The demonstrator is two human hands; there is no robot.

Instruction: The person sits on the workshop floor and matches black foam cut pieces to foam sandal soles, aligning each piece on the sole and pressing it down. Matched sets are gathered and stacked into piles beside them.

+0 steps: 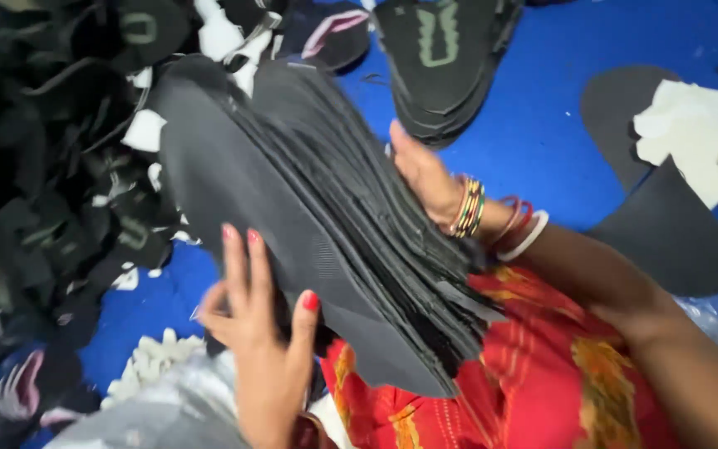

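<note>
A thick stack of black fabric shoe-upper pieces lies fanned across my lap, tilted from upper left to lower right. My left hand, with red-painted nails, grips the stack's near lower edge, thumb on top. On the far side, my right hand, with coloured bangles at the wrist, presses against the edges of the stack. Both hands hold the stack between them.
A heap of black cut pieces with white scraps fills the left. Another stack of black uppers with green marks lies on the blue sheet at the top. White cut pieces rest on dark sheets at right.
</note>
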